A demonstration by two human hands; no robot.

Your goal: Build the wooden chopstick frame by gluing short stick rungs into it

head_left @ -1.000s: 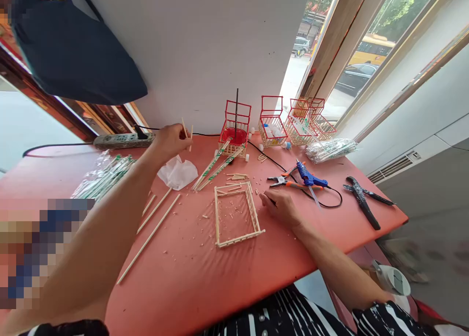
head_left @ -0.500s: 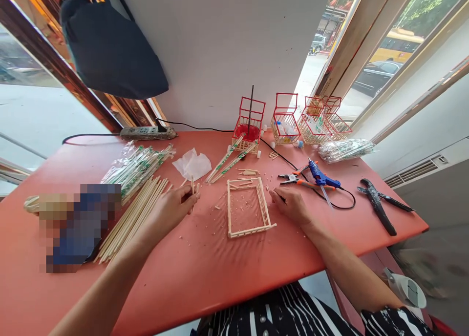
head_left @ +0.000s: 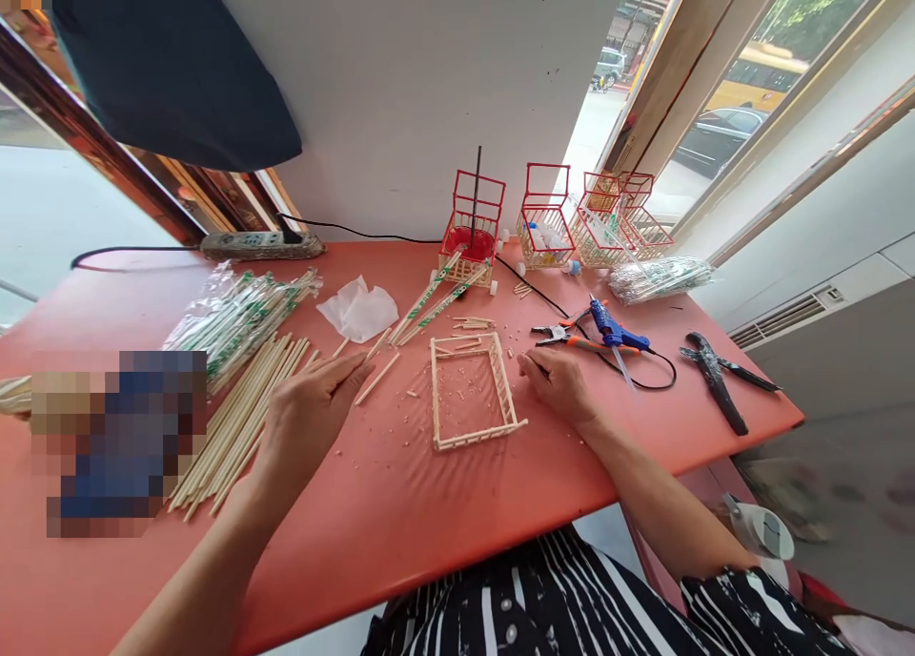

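My left hand [head_left: 315, 403] is closed, with a short wooden stick [head_left: 378, 342] poking out past its fingertips. Another short stick [head_left: 376, 379] lies on the table just beside those fingers. To the right sits a small rectangular frame of glued sticks [head_left: 475, 438], with railing-like short pieces along its near and right sides. My right hand [head_left: 558, 381] rests closed by the frame's right side; whatever its curled fingers hold is hidden. A bundle of long wooden sticks [head_left: 247, 427] lies beneath and left of my left hand.
Stick-built baskets with red rims [head_left: 547, 213] stand along the wall. A blue glue gun [head_left: 613, 327], pliers [head_left: 554, 333] and black-handled cutters [head_left: 719, 389] lie at right. Wrapped straws [head_left: 243, 317], white tissue [head_left: 359, 310] and a power strip [head_left: 261, 245] are at left.
My left hand has turned palm-down and lowered; one of the two short sticks it held upright now lies on the table. My right hand stays by the frame. The view has shifted slightly.
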